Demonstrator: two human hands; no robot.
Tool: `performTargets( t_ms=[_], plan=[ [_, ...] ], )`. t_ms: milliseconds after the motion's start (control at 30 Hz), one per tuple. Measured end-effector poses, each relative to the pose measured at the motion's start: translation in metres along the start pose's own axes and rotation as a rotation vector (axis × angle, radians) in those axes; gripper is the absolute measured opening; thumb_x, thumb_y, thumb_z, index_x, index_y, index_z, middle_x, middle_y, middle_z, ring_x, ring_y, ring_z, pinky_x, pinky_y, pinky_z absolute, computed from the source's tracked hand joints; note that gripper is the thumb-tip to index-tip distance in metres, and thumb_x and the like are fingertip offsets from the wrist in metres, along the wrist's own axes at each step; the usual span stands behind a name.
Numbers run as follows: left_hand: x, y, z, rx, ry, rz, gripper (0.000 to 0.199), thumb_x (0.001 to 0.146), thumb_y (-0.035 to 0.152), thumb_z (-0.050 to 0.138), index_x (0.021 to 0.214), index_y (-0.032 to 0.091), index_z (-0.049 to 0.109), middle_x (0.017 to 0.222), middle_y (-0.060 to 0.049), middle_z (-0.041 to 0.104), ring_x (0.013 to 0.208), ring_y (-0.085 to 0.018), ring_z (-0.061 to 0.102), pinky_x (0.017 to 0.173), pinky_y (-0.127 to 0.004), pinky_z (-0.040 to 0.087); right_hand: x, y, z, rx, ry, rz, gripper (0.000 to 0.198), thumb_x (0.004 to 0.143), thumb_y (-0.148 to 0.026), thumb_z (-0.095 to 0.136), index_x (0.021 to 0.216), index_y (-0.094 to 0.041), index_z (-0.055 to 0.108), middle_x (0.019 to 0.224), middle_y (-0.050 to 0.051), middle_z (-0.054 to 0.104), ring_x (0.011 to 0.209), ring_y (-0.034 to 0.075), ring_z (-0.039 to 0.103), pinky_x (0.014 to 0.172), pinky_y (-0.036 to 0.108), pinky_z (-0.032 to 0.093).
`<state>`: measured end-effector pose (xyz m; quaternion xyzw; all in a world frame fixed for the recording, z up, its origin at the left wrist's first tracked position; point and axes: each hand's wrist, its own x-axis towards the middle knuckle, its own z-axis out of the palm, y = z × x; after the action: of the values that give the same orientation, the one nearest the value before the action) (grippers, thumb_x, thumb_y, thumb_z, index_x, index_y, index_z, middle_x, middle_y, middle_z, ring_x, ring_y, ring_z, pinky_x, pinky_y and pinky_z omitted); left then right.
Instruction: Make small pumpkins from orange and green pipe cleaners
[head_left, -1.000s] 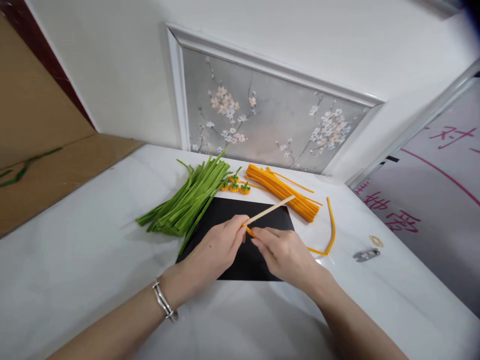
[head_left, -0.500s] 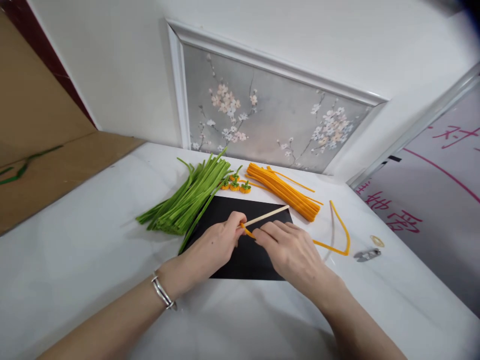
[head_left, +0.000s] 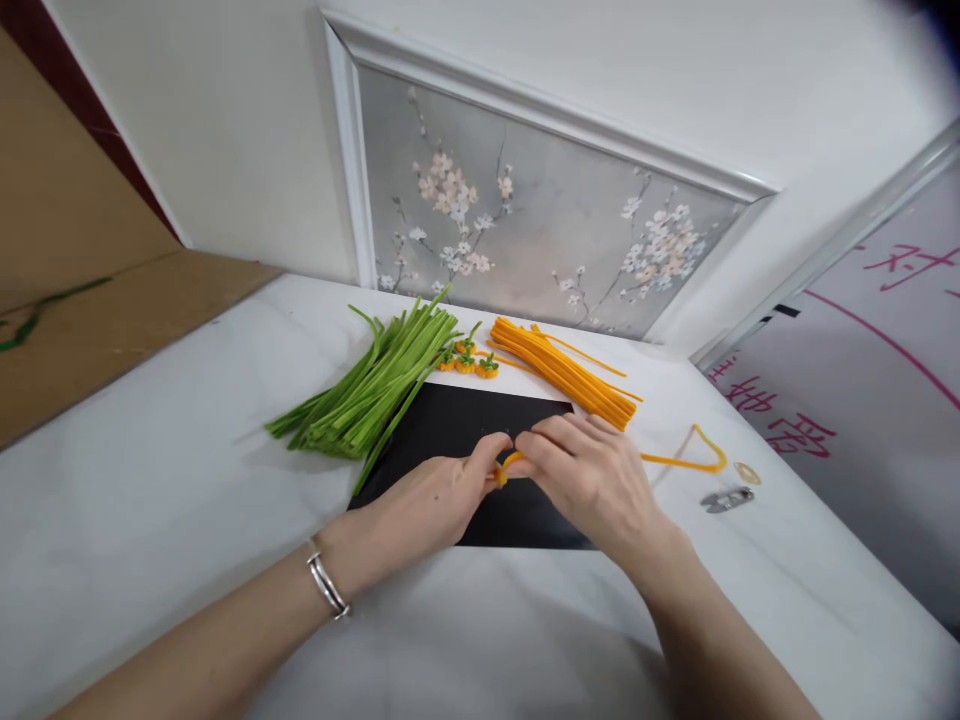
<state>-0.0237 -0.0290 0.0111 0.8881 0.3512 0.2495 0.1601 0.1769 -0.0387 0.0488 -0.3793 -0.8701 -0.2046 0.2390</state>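
Note:
An orange pipe cleaner runs between my hands, and its bent free end trails off to the right. My left hand is closed, pinching the pipe cleaner's curled end around a thin wooden stick that is now mostly hidden by my fingers. Close beside it, my right hand grips the strand, fingers bent over it. Both hands are above a black mat. Behind it lie several small orange pieces with green tops, next to a bundle of green pipe cleaners and a bundle of orange ones.
Small metal thread snips and a yellowish rubber band lie on the right of the white table. A framed blossom panel stands at the back, brown cardboard at the left and a board with pink writing at the right.
The stick, which pointed up to the right, has swung out of sight behind my fingers. The pipe cleaner's loose end has been drawn in and changed its bend. The view has shifted slightly.

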Motion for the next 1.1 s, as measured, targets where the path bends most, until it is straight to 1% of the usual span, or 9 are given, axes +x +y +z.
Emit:
performTargets(
  t_ms=[167,267,367,467,600,667,767,867,1100],
  plan=[
    [-0.001,0.009,-0.003,0.069,-0.037,0.043,0.042,0.096,0.024,0.037,0.137,0.018,0.030,0.076,-0.003,0.066,0.062,-0.018,0.065,0.055,-0.026,0.049,0.000,0.014,0.001,0.111,-0.144,0.177,0.026,0.094,-0.040,0.053,0.082,-0.022,0.070,0.077,0.000,0.067,0.068,0.013,0.061,0.061,0.025,0.037],
    [-0.001,0.009,-0.002,0.057,-0.030,0.103,0.043,0.095,0.022,0.039,0.138,0.021,0.030,0.080,-0.003,0.066,0.067,-0.018,0.065,0.062,-0.028,0.051,0.000,0.021,0.002,0.306,-0.281,0.258,0.020,0.091,-0.034,0.057,0.082,-0.023,0.072,0.075,-0.001,0.068,0.067,0.011,0.062,0.060,0.022,0.039],
    [-0.002,0.008,-0.001,0.031,-0.041,0.138,0.037,0.094,0.018,0.039,0.130,0.023,0.039,0.080,-0.002,0.066,0.067,-0.017,0.064,0.063,-0.027,0.050,-0.001,0.029,0.004,0.510,-0.344,0.266,0.018,0.091,-0.027,0.057,0.085,-0.022,0.073,0.080,0.000,0.071,0.072,0.012,0.064,0.066,0.022,0.043],
    [-0.001,0.008,-0.002,0.015,-0.040,0.139,0.027,0.093,0.015,0.038,0.118,0.022,0.047,0.080,-0.002,0.065,0.065,-0.016,0.063,0.062,-0.026,0.048,-0.003,0.038,0.007,0.700,-0.411,0.289,0.022,0.091,-0.034,0.057,0.086,-0.021,0.073,0.081,0.000,0.072,0.074,0.013,0.064,0.068,0.023,0.045],
    [0.000,0.013,-0.007,0.011,-0.056,0.096,0.021,0.093,0.014,0.035,0.107,0.020,0.050,0.078,-0.001,0.064,0.061,-0.014,0.060,0.061,-0.025,0.046,-0.007,0.046,0.018,0.910,-0.619,0.318,0.031,0.091,-0.042,0.054,0.086,-0.018,0.073,0.072,0.000,0.067,0.067,0.012,0.060,0.059,0.022,0.044],
    [0.002,0.016,-0.011,0.000,-0.056,0.072,0.022,0.094,0.013,0.033,0.106,0.021,0.050,0.076,0.000,0.063,0.060,-0.013,0.060,0.060,-0.024,0.045,-0.009,0.042,0.023,0.932,-0.650,0.291,0.033,0.092,-0.042,0.052,0.084,-0.017,0.072,0.069,-0.001,0.064,0.063,0.012,0.057,0.056,0.021,0.041],
    [0.003,0.014,-0.013,-0.004,-0.030,0.008,0.022,0.094,0.014,0.033,0.109,0.021,0.048,0.078,0.000,0.065,0.062,-0.014,0.062,0.057,-0.023,0.043,-0.010,0.028,0.024,0.897,-0.641,0.256,0.024,0.093,-0.035,0.051,0.088,-0.019,0.069,0.069,-0.003,0.063,0.061,0.010,0.056,0.056,0.021,0.040],
    [0.004,0.002,-0.010,0.070,0.048,-0.066,0.026,0.094,0.015,0.037,0.118,0.020,0.044,0.082,-0.002,0.067,0.069,-0.018,0.065,0.059,-0.025,0.044,-0.008,0.008,0.015,0.718,-0.622,0.165,0.018,0.093,-0.028,0.054,0.080,-0.020,0.065,0.067,-0.004,0.063,0.061,0.010,0.056,0.060,0.021,0.039],
    [0.004,-0.024,-0.003,0.293,0.009,-0.041,0.022,0.088,0.007,0.039,0.100,0.021,0.051,0.065,0.002,0.059,0.055,-0.018,0.057,0.051,-0.026,0.034,-0.006,-0.015,-0.008,0.203,-0.457,0.068,0.019,0.095,-0.026,0.052,0.080,-0.017,0.059,0.069,0.000,0.063,0.055,0.013,0.056,0.050,0.027,0.028]
  ],
)
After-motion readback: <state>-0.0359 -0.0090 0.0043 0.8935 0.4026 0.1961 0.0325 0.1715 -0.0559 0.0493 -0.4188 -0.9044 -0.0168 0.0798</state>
